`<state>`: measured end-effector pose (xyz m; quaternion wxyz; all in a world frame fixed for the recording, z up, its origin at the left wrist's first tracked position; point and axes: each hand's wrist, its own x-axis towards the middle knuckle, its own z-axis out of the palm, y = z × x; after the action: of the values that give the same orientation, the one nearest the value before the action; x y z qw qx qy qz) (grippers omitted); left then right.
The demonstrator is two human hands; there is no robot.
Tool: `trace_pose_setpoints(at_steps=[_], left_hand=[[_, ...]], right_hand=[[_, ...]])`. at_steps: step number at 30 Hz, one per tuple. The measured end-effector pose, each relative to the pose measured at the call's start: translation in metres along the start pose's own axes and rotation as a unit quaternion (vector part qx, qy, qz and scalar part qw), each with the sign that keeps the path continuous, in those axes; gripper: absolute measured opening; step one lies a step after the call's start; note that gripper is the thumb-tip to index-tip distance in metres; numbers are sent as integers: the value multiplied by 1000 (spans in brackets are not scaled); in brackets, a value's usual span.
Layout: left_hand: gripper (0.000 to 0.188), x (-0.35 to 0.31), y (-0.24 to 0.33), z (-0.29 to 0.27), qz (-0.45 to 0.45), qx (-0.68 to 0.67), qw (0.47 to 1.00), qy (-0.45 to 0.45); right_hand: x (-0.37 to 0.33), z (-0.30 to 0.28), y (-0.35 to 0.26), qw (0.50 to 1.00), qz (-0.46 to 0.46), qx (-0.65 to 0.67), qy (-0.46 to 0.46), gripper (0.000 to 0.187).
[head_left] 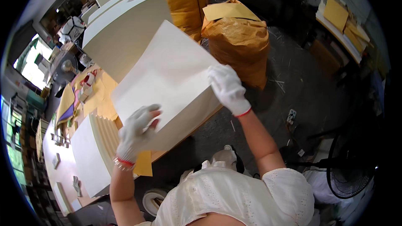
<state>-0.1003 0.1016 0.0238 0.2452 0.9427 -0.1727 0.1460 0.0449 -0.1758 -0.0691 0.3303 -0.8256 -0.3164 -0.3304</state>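
A tall stack of large white paper sheets (184, 123) stands at the table's near edge in front of me. Its top sheet (161, 69) bows upward toward the right corner. There my right hand (228, 87), in a white knit glove with a red cuff, is closed on the sheet's edge. My left hand (137, 129) wears a similar glove with bare fingertips showing. It hovers by the stack's near left side, thumb and fingers apart, with nothing visible in it. Whether it touches the paper is hard to tell.
Left of the stack is a fanned white paper pile (90, 150) on the table (51, 150), with a loose glove (76, 186). Another tall white stack (125, 37) rises behind. Orange sacks (238, 46) stand on the floor beyond; a black fan (349, 178) is at right.
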Motion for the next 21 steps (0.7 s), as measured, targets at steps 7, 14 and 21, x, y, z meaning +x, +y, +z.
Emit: trace_pose_setpoints(at_steps=[7, 14, 21], left_hand=[[16, 108, 14, 100, 38, 73, 995, -64], [18, 113, 14, 109, -87, -83, 992, -40], [41, 116, 11, 123, -79, 5, 997, 3]], right_hand=[[7, -23, 64, 965, 186, 45, -180, 35], [37, 1, 62, 986, -46, 142, 81, 29], [53, 27, 67, 962, 14, 273, 21, 27]])
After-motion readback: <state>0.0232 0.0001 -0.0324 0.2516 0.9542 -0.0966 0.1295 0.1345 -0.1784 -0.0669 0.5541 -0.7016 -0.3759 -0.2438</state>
